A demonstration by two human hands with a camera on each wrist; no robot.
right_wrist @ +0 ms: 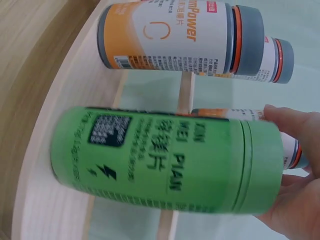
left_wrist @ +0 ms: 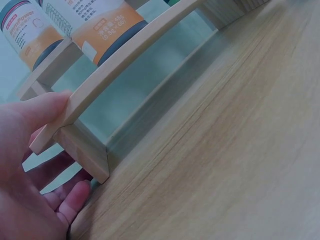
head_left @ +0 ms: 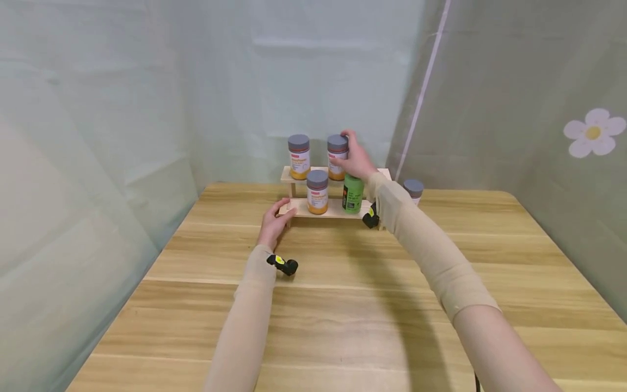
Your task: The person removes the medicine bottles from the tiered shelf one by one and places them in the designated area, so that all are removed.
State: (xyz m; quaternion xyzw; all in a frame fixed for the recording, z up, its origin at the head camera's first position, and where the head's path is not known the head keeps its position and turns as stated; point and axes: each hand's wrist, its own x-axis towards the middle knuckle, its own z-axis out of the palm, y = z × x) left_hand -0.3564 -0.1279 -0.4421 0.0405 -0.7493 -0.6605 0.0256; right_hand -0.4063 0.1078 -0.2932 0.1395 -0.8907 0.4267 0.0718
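Observation:
A two-tier wooden rack (head_left: 297,206) stands at the back of the table. My left hand (head_left: 275,222) grips its left end, with the thumb on the lower shelf's edge in the left wrist view. On the upper shelf, my right hand (head_left: 358,161) holds a grey-lidded supplement bottle (head_left: 336,157) between thumb and fingers. Another such bottle (head_left: 299,158) is upright to its left. The lower shelf bears a matching orange-and-white bottle (head_left: 317,194) and a green bottle (head_left: 352,195). In the right wrist view the green bottle (right_wrist: 160,160) hides much of the held one.
One more grey-lidded bottle (head_left: 413,189) stands right of the rack, partly behind my right forearm. Pale curtains (head_left: 338,65) hang close behind the wooden table (head_left: 323,316) and along both sides.

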